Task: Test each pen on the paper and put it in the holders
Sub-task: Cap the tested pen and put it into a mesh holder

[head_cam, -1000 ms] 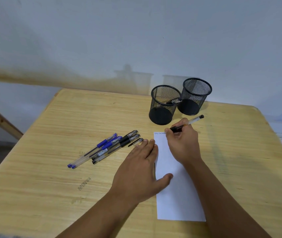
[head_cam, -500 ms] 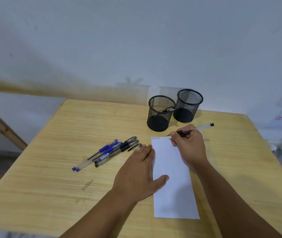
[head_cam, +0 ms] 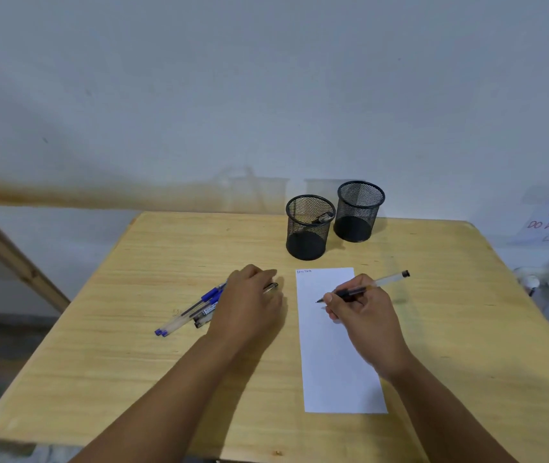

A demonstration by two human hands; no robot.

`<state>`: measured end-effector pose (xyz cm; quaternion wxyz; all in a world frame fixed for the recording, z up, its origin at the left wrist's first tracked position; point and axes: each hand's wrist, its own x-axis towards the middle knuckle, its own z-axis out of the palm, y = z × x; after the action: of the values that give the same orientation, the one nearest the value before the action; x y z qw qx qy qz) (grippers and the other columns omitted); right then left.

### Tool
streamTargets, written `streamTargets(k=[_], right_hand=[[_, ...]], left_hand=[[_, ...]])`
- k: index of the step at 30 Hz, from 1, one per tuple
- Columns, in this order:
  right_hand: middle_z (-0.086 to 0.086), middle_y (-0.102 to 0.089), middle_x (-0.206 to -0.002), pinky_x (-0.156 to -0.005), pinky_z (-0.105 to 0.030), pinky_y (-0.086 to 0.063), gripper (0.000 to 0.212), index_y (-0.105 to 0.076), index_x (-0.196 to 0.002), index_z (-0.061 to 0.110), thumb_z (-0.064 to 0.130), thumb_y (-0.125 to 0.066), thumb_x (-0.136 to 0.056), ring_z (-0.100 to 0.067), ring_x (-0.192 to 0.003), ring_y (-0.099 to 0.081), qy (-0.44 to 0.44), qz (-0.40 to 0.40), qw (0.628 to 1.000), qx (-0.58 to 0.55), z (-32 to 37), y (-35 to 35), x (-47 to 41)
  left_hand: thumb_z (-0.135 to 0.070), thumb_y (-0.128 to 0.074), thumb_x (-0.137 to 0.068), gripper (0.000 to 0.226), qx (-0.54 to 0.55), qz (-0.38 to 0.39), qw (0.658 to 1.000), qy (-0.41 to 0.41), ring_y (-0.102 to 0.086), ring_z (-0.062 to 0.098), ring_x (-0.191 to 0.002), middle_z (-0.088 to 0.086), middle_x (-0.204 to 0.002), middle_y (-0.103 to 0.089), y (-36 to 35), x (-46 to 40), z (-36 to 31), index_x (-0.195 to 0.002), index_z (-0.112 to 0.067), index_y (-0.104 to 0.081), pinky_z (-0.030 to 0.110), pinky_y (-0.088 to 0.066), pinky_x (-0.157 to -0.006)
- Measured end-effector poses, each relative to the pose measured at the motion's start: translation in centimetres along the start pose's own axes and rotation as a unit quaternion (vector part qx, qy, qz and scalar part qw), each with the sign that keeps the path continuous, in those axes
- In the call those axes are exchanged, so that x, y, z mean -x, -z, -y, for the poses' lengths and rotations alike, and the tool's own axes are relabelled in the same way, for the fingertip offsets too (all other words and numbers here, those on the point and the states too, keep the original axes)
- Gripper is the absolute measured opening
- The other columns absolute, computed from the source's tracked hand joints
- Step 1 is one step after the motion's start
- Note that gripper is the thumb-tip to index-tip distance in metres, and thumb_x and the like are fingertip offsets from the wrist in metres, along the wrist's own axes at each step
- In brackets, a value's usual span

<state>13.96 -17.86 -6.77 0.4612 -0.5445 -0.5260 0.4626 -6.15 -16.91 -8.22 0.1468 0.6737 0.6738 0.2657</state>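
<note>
Right hand (head_cam: 363, 315): fingers pinch a black-gripped pen (head_cam: 366, 289), clear barrel, its tip just above or on the paper (head_cam: 336, 362); contact cannot be told. Left hand (head_cam: 249, 302): fingers curled over the loose pens (head_cam: 193, 312) on the tabletop (head_cam: 133, 379), one metallic clip showing beyond the fingertips; whether they grip one cannot be told.

Risks, as judged: no hand pins the paper, so a stroke may drag it; the left fingers may scatter the blue-capped pens lying left of them.

Beyond both sets of fingers stand two black mesh holders (head_cam: 310, 228), the nearer holding one pen. Small writing marks the paper's far edge.
</note>
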Motion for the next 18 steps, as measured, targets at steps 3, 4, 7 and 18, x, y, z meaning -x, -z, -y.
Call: streamTargets(k=[3,4,7,18], right_hand=[[-0.006,-0.073,-0.074,-0.07,-0.032,-0.057,0.014,-0.059,-0.089,0.006,0.011,-0.072,-0.086,-0.018,-0.071,-0.071,-0.009,0.005,1.0,-0.003,-0.1,0.2,0.7],[-0.005,-0.072,-0.073,-0.069,-0.032,-0.057,0.015,-0.059,-0.09,0.005,0.01,-0.072,-0.086,-0.018,-0.07,-0.071,-0.011,0.005,1.0,-0.007,-0.1,0.3,1.0],[-0.005,-0.072,-0.072,-0.068,-0.03,-0.055,0.015,-0.059,-0.091,0.004,0.008,-0.072,-0.086,-0.016,-0.068,-0.07,-0.019,0.001,1.0,-0.022,-0.1,0.7,1.6],[-0.012,-0.072,-0.078,-0.062,-0.019,-0.052,0.014,-0.06,-0.091,0.002,0.008,-0.072,-0.085,-0.015,-0.067,-0.068,-0.019,0.018,0.997,-0.067,1.0,0.9,3.2]], left_hand=[[-0.029,-0.055,-0.09,0.014,-0.061,0.005,0.998,-0.013,-0.054,0.02,-0.092,-0.009,-0.087,-0.052,0.5,-0.7,-0.2,-0.086,-0.025,-0.068,0.036,-0.05,-0.072],[-0.028,-0.054,-0.09,0.017,-0.078,0.009,0.997,-0.014,-0.054,0.02,-0.09,-0.009,-0.084,-0.051,0.4,-0.9,-0.1,-0.079,-0.024,-0.067,0.036,-0.051,-0.07],[-0.022,-0.054,-0.09,0.021,-0.087,0.033,0.995,-0.023,-0.055,0.017,-0.094,-0.008,-0.089,-0.055,0.3,-1.4,0.3,-0.086,-0.028,-0.074,0.037,-0.052,-0.074],[-0.026,-0.067,-0.091,0.024,0.119,-0.039,0.992,-0.001,-0.06,0.004,-0.078,-0.018,-0.088,-0.067,2.5,1.7,-1.1,-0.111,-0.038,-0.07,0.02,-0.048,-0.074]])
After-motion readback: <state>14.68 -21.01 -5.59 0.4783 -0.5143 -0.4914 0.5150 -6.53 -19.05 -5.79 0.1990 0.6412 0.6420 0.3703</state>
